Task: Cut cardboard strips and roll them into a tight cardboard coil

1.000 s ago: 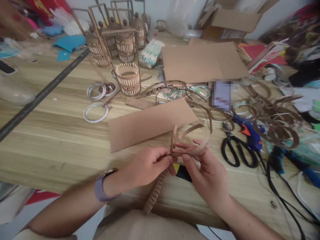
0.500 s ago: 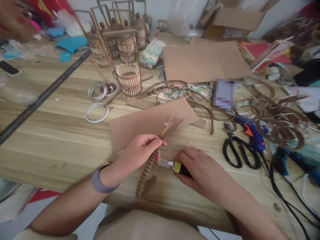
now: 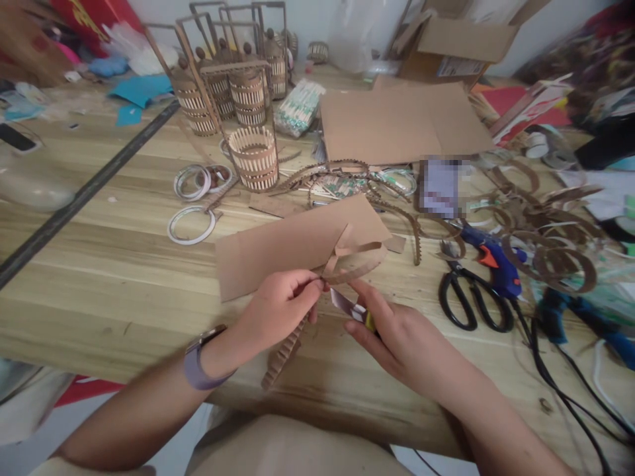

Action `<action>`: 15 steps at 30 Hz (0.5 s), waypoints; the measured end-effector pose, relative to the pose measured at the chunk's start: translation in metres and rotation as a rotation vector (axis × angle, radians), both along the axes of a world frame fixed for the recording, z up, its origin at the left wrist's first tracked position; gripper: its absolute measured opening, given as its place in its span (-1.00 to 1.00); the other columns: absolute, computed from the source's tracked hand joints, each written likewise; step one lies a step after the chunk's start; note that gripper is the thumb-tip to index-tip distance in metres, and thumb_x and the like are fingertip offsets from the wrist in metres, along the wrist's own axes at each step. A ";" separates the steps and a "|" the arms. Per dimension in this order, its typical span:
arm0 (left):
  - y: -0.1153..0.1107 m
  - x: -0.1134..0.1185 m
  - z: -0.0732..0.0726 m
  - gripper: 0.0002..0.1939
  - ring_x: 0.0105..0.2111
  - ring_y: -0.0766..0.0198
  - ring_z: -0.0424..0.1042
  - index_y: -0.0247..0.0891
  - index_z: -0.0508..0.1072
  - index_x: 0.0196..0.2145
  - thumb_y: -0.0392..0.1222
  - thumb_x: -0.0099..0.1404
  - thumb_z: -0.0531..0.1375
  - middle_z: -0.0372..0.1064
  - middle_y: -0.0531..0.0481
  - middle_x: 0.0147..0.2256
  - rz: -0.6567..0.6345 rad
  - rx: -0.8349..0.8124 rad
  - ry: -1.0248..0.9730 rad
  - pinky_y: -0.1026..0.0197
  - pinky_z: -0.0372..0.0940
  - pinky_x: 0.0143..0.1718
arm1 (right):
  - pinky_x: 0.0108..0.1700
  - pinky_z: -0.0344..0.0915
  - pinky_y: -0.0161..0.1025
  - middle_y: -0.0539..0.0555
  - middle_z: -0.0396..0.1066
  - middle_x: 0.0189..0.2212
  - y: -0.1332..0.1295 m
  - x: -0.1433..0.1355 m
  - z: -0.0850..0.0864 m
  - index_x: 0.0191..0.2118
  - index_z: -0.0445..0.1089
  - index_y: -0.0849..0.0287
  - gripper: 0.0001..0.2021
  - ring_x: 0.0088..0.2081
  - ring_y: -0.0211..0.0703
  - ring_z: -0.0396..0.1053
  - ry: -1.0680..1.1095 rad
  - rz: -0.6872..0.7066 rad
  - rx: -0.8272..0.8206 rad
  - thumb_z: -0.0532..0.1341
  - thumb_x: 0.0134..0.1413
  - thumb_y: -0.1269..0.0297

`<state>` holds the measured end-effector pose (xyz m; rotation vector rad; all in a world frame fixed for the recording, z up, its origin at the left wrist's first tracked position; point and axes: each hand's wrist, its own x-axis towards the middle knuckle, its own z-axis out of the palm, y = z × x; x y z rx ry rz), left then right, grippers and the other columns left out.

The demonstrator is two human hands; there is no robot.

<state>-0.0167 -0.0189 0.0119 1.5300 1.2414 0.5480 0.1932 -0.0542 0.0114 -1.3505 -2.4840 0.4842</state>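
Note:
A narrow corrugated cardboard strip (image 3: 284,357) is pinched between the thumb and fingers of my left hand (image 3: 285,305). Its ridged lower part hangs toward the table's front edge, and thin peeled paper pieces (image 3: 354,264) curl out beyond my fingertips. My right hand (image 3: 397,330) is closed around a yellow and black utility knife (image 3: 370,321). The knife's blade points up and left, close to my left fingertips; whether it touches the strip I cannot tell. Behind both hands a flat cardboard piece (image 3: 288,248) lies on the wooden table (image 3: 124,284).
Black-handled scissors (image 3: 459,301), a blue glue gun (image 3: 501,268) with cables and many cardboard rings (image 3: 570,258) lie to the right. Tape rolls (image 3: 191,225) and a slatted basket (image 3: 253,158) stand at the back left, before several lantern-like models (image 3: 248,96).
My right hand has turned, and the knife blade has moved up, nearer my left fingertips. The paper beyond my left hand now spreads into separate curling pieces.

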 end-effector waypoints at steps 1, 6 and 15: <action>0.000 0.000 0.000 -0.65 -0.57 0.37 0.30 -0.26 0.43 -0.49 -0.13 0.41 0.03 0.36 0.13 -0.60 -0.010 0.001 0.000 0.33 0.12 -0.50 | -0.54 0.29 -0.27 0.09 0.56 -0.41 0.000 0.000 0.000 0.25 0.06 0.28 -0.57 -0.53 -0.09 0.49 -0.006 0.004 0.014 -0.01 0.34 0.28; -0.001 0.001 0.001 -0.63 -0.60 0.38 0.29 -0.25 0.38 -0.53 -0.15 0.41 0.03 0.35 0.14 -0.62 -0.053 -0.004 0.010 0.34 0.12 -0.53 | -0.49 0.34 -0.24 0.15 0.57 -0.32 0.002 0.001 -0.001 0.16 0.19 0.23 -0.65 -0.43 -0.04 0.54 -0.008 0.033 0.058 0.00 0.33 0.29; -0.004 0.001 0.000 -0.65 -0.59 0.38 0.33 -0.26 0.40 -0.49 -0.14 0.41 0.02 0.36 0.11 -0.61 -0.102 -0.013 0.022 0.35 0.14 -0.53 | -0.50 0.27 -0.27 0.09 0.56 -0.36 0.003 0.001 -0.001 0.11 0.23 0.18 -0.70 -0.44 -0.07 0.52 -0.036 0.053 0.041 0.03 0.30 0.33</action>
